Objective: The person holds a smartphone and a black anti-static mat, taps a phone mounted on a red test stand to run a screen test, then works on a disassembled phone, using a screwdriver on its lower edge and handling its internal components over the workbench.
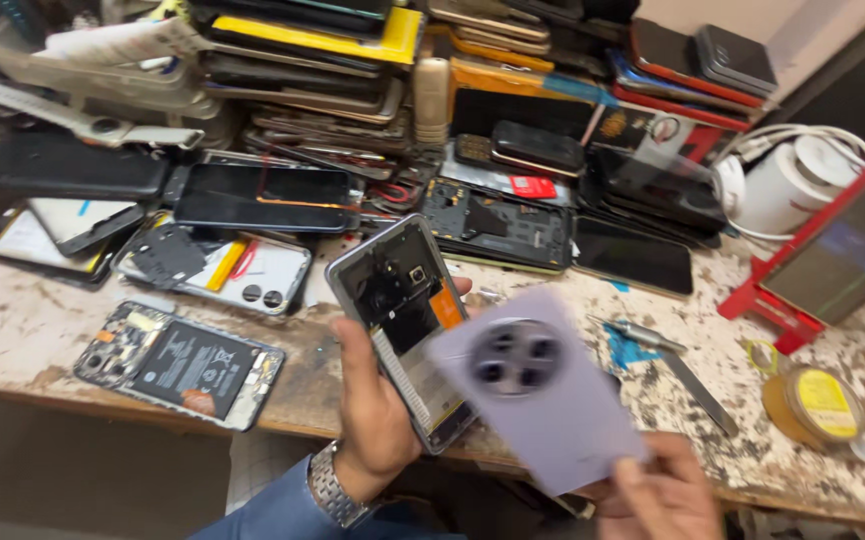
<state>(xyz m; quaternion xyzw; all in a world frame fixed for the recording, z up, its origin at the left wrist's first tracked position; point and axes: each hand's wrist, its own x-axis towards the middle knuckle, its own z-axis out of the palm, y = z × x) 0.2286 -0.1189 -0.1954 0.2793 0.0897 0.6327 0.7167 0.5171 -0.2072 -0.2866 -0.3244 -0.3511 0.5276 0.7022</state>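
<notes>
Lilac back cover (right hand)

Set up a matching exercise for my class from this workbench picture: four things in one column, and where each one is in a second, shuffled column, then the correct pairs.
Things
1. opened phone with bare insides
2. lilac back cover with round camera ring
3. small round yellow tin
4. white coiled cable

Places
A. on the workbench near its right end
B. gripped in the left hand
C. at the back right, beside the phone stacks
D. pinched at its lower edge by the right hand, blurred

Pairs: 1-B, 2-D, 3-A, 4-C
</notes>
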